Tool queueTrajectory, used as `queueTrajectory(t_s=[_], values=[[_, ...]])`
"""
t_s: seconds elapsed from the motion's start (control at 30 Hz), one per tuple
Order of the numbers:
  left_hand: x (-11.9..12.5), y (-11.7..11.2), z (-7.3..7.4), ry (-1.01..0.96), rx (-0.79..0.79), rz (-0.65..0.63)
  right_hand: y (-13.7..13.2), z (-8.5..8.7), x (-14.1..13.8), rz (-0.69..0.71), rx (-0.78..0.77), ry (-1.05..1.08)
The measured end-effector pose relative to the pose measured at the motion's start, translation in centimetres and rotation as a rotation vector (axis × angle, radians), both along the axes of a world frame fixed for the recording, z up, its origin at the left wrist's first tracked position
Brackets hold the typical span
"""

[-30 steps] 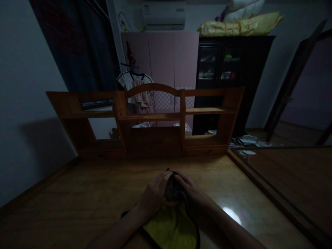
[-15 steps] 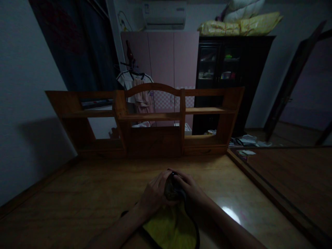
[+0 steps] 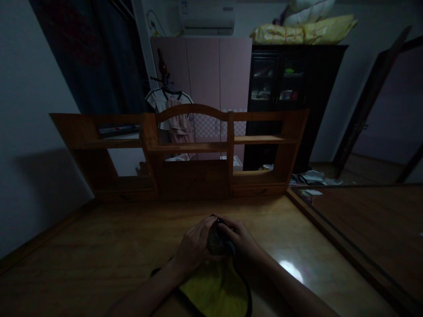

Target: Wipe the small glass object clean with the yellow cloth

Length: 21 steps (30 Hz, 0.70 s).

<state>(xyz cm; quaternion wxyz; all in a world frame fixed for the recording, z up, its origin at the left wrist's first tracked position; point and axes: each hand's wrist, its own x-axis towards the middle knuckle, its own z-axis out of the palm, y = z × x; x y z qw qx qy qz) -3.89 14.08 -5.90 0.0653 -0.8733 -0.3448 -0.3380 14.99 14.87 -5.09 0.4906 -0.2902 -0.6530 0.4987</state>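
Gripping a dark, glossy object [image 3: 214, 244] between left hand [image 3: 193, 242] and right hand [image 3: 242, 237], equally near, with fingers [image 3: 205, 226] curled over both sides and hiding too much to tell its long axis. Bordered on the body side, between the forearms [image 3: 278, 269], by a yellow cloth [image 3: 216, 288] with dark edging, over a wooden tabletop [image 3: 109, 246], too dim to tell if touching. Faced farther forward by an open wooden shelf unit [image 3: 188, 148] standing in the way at the tabletop's far side, then backed by hanging clothes [image 3: 177, 123], a pink wardrobe [image 3: 202, 75] and a dark cabinet [image 3: 324, 83].
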Motion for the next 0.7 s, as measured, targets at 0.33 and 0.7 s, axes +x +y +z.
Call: queueTrajectory(t_s=[0.33, 0.7], values=[[-0.05, -0.06, -0.26, 0.012, 0.028, -0.012, 0.14, -0.49, 0.04, 0.098, -0.135, 0.107], [-0.08, -0.02, -0.23, 0.020, 0.052, -0.016, -0.26, 0.11, 0.18, 0.141, -0.193, 0.144]])
